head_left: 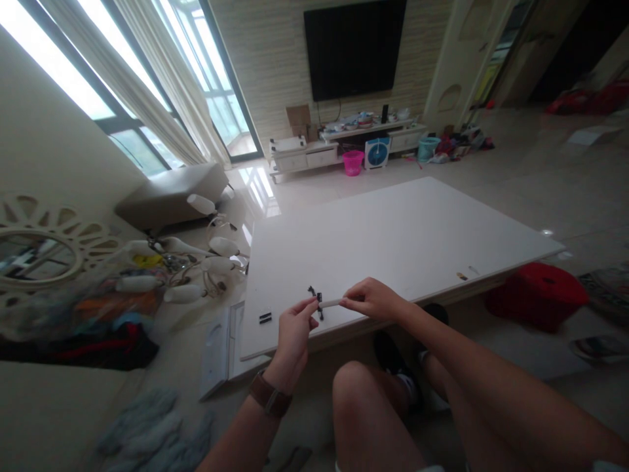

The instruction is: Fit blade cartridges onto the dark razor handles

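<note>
Between my two hands runs a short, thin, pale strip [331,303], held just above the white tabletop [383,236]. My left hand [296,322], with a brown watch strap at the wrist, pinches its left end. Closed fingertips of my right hand [368,298] grip the other end. Right by my left fingertips lie several small black pieces [321,314], partly covered by the fingers. Two short black bars [265,318] rest side by side near the table's left edge. What the strip is made of cannot be made out.
A small yellow-and-black piece [462,276] lies near the table's front edge. A red stool [538,295] stands to the right. On the left are a chandelier with white shades [223,246] and a round-framed mirror [37,255]. My knees are below the near edge.
</note>
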A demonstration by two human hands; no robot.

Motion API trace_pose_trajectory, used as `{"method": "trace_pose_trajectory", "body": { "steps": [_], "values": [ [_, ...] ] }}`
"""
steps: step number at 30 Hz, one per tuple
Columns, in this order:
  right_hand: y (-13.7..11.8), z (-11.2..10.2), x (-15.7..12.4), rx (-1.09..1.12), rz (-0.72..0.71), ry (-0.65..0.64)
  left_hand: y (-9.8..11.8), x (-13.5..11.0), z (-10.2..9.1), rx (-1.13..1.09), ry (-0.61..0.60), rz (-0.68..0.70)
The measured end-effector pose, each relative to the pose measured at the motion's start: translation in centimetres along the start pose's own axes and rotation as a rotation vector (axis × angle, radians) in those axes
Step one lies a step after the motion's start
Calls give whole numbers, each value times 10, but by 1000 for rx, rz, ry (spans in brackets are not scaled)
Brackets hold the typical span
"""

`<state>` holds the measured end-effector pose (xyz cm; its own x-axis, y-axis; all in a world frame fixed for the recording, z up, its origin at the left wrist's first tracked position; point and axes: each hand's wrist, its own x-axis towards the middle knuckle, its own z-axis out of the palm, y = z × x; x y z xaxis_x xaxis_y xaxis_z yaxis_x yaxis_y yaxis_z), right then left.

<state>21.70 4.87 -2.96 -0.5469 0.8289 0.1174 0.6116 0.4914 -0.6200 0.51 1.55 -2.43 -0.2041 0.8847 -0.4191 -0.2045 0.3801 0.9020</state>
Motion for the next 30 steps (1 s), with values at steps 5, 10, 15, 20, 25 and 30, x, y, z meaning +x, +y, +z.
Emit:
{"method": "trace_pose_trajectory", "body": {
  "steps": [5,10,15,20,25,30],
  "values": [
    [0,-4,-2,14,-20,-32,0,0,0,5,-7,6],
    [-2,-10,-3,31,-57,20,3,-3,1,9,-57,51],
    [-2,-5,-1,-21,-35,32,2,-1,1,12,-27,46],
    [-2,-1,1,-48,-23,0,-1,1,0,3,-3,34],
    [-7,-4,-3,-71,-74,-37,-1,0,0,18,-13,43],
    [-11,-10,-5,-34,-135,-18,2,-3,2,52,-38,105]
  ]
}}
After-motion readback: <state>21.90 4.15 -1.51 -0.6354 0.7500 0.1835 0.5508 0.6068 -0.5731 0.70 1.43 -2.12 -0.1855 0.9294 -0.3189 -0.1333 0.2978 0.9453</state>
